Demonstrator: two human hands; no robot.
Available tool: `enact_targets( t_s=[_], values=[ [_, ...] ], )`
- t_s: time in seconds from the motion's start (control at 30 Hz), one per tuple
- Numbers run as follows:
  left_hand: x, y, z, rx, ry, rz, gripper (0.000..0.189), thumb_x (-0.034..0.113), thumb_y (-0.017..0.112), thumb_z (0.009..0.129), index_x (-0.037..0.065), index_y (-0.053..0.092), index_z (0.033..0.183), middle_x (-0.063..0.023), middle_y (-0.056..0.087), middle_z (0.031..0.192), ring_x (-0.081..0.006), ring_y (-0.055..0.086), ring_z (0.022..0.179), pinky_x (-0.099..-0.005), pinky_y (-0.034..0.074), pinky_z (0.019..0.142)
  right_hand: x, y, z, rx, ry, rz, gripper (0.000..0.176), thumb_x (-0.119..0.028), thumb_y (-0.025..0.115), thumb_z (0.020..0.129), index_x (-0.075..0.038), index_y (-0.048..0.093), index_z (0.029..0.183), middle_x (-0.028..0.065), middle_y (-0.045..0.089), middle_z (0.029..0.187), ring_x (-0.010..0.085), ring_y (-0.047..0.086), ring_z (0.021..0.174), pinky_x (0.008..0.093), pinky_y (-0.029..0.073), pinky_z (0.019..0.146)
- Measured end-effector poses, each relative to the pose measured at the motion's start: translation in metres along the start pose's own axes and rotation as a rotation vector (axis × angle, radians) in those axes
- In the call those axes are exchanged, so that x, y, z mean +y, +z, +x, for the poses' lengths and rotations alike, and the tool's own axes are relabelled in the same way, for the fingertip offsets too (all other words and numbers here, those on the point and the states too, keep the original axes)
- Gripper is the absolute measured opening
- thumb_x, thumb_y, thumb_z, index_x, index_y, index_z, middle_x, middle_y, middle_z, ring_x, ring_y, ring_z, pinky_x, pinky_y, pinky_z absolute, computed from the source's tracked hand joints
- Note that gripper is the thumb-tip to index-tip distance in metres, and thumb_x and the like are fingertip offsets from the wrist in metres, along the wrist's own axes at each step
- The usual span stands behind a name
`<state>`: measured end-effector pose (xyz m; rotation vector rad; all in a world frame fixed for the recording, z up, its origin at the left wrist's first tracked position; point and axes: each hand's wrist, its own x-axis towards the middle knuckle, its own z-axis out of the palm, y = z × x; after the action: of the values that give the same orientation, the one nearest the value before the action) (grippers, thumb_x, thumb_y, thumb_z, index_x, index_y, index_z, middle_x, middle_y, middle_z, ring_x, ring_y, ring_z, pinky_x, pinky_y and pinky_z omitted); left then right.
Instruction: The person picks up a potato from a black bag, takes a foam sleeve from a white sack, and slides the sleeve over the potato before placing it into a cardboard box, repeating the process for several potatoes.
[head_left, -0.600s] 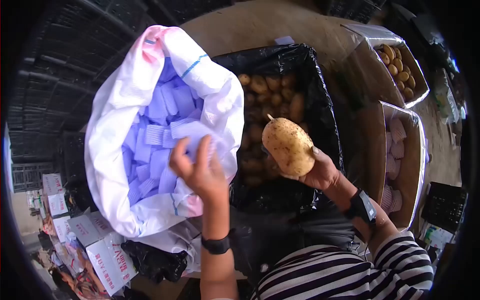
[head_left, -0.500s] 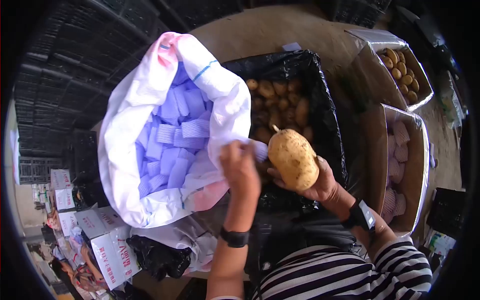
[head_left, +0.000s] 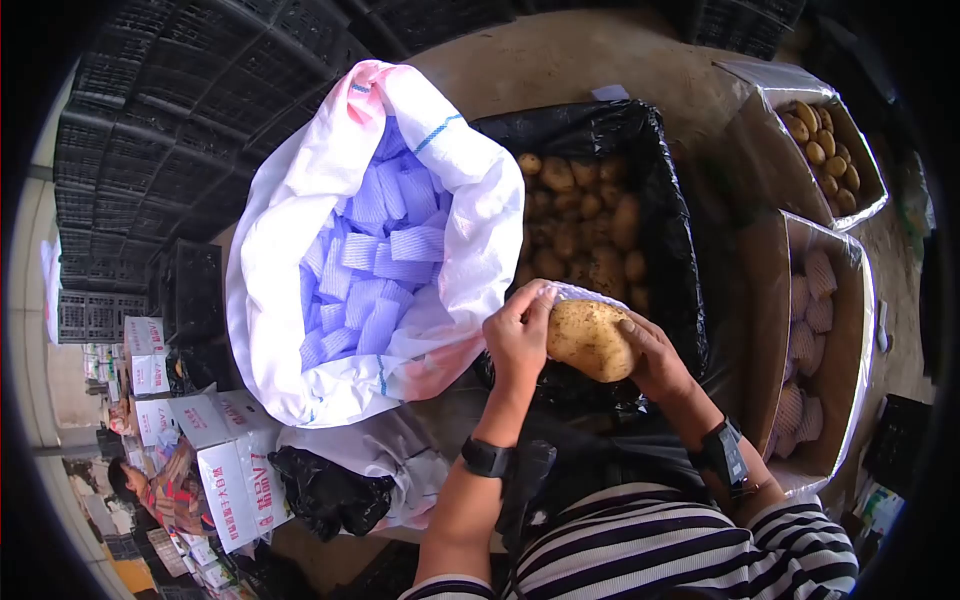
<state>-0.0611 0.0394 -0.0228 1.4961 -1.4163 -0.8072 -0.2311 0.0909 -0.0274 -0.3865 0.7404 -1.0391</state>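
Note:
A large potato (head_left: 590, 342) is in front of me, above a black-lined crate (head_left: 672, 225) of loose potatoes (head_left: 565, 215). My right hand (head_left: 662, 362) is wrapped round its right side. My left hand (head_left: 518, 332) pinches the edge of a pale purple foam net sleeve (head_left: 583, 292), which lies along the potato's far side; the potato's near side is bare. How far the sleeve reaches round the far side is hidden. To the left, an open white woven sack (head_left: 270, 285) holds many flat purple foam sleeves (head_left: 375, 262).
On the right stand a carton (head_left: 855, 330) of potatoes in foam sleeves and another carton (head_left: 765, 130) of bare potatoes. Black plastic crates (head_left: 150, 130) are stacked at the left. Printed white boxes (head_left: 235, 490) and a seated person (head_left: 175, 495) are at lower left.
My left hand has moved from the sack's edge to the potato, bringing the foam sleeve against it. The potato has turned from upright to lying more sideways in my right hand.

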Motion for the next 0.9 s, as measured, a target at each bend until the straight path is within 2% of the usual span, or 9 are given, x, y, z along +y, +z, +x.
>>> enact_targets(
  t_s=[0.13, 0.23, 0.33, 0.37, 0.47, 0.6, 0.73, 0.83, 0.9],
  values=[
    [0.02, -0.011, -0.012, 0.012, 0.518, 0.534, 0.018, 0.008, 0.066, 0.073, 0.012, 0.066, 0.091, -0.0061, 0.06, 0.065, -0.0255, 0.058, 0.055, -0.0323, 0.045, 0.049, 0.005, 0.01, -0.003, 0.173, 0.067, 0.081, 0.04, -0.032, 0.043, 0.093, 0.0, 0.047, 0.117, 0.0102, 0.056, 0.11, 0.019, 0.059, 0.097, 0.0346, 0.052, 0.076],
    [0.032, -0.005, -0.022, -0.064, 0.798, 0.639, 0.024, 0.011, 0.065, 0.074, 0.007, 0.064, 0.098, -0.004, 0.058, 0.074, -0.017, 0.059, 0.061, -0.0288, 0.046, 0.049, 0.01, 0.018, -0.002, 0.379, 0.131, 0.148, 0.036, -0.035, 0.044, 0.092, -0.005, 0.051, 0.11, 0.0082, 0.057, 0.102, 0.0191, 0.059, 0.091, 0.0371, 0.053, 0.074],
    [0.038, 0.003, -0.037, -0.321, 0.847, 0.69, 0.022, 0.012, 0.063, 0.079, 0.003, 0.063, 0.099, -0.0038, 0.057, 0.069, -0.0172, 0.055, 0.055, -0.0286, 0.043, 0.047, 0.024, 0.032, -0.003, 0.385, 0.062, 0.146, 0.034, -0.038, 0.044, 0.091, -0.009, 0.051, 0.108, 0.0061, 0.057, 0.099, 0.0194, 0.058, 0.09, 0.0432, 0.052, 0.073],
    [0.017, 0.012, -0.025, -0.116, 0.732, 0.202, 0.023, 0.015, 0.06, 0.084, -0.001, 0.061, 0.1, -0.006, 0.061, 0.073, -0.0204, 0.056, 0.056, -0.0308, 0.045, 0.05, 0.003, 0.016, -0.016, 0.425, 0.017, 0.343, 0.035, -0.039, 0.045, 0.091, -0.01, 0.051, 0.111, 0.0052, 0.057, 0.102, 0.0195, 0.058, 0.092, 0.0439, 0.051, 0.074],
    [0.004, -0.029, 0.052, 0.197, 0.439, 0.421, 0.026, 0.012, 0.041, 0.094, -0.005, 0.056, 0.106, -0.019, 0.059, 0.101, -0.0304, 0.057, 0.09, -0.0335, 0.044, 0.078, -0.03, -0.028, -0.059, 0.425, -0.182, 0.364, 0.035, -0.036, 0.043, 0.091, -0.01, 0.051, 0.113, 0.0048, 0.058, 0.105, 0.0183, 0.057, 0.095, 0.0389, 0.05, 0.077],
    [-0.108, -0.098, 0.138, -0.08, 0.349, 0.824, 0.037, 0.002, 0.052, 0.082, 0.003, 0.049, 0.119, -0.019, 0.047, 0.121, -0.0356, 0.046, 0.11, -0.0382, 0.04, 0.089, -0.094, -0.096, -0.128, 0.698, -0.717, 0.219, 0.034, -0.028, 0.044, 0.092, -0.002, 0.048, 0.112, 0.0079, 0.057, 0.102, 0.0176, 0.055, 0.094, 0.0317, 0.045, 0.083],
    [-0.152, -0.104, 0.153, -0.397, 0.249, 1.042, 0.055, 0.004, 0.063, 0.071, 0.002, 0.043, 0.123, -0.0215, 0.04, 0.127, -0.0384, 0.039, 0.117, -0.0405, 0.035, 0.096, -0.123, -0.18, -0.142, 1.02, -1.156, -0.619, 0.027, -0.008, 0.057, 0.086, -0.002, 0.048, 0.11, 0.0049, 0.054, 0.097, 0.0127, 0.051, 0.086, 0.026, 0.042, 0.076],
    [-0.158, -0.101, 0.146, -0.355, 0.317, 0.984, 0.058, 0.004, 0.071, 0.062, 0.0, 0.048, 0.116, -0.0237, 0.046, 0.116, -0.0403, 0.043, 0.11, -0.0413, 0.036, 0.093, -0.117, -0.253, -0.122, 1.15, -0.947, -1.629, 0.033, -0.002, 0.062, 0.074, -0.001, 0.053, 0.106, 0.014, 0.056, 0.108, 0.0313, 0.052, 0.101, 0.0376, 0.041, 0.091],
    [-0.142, -0.101, 0.142, -0.309, 0.281, 1.075, 0.057, 0.004, 0.072, 0.06, 0.001, 0.052, 0.113, -0.0212, 0.05, 0.109, -0.0397, 0.046, 0.104, -0.042, 0.037, 0.091, -0.117, -0.264, -0.119, 1.076, -0.8, -1.837, 0.029, -0.002, 0.06, 0.075, -0.002, 0.056, 0.103, 0.0136, 0.056, 0.108, 0.0308, 0.051, 0.104, 0.0386, 0.039, 0.093]
  ],
)
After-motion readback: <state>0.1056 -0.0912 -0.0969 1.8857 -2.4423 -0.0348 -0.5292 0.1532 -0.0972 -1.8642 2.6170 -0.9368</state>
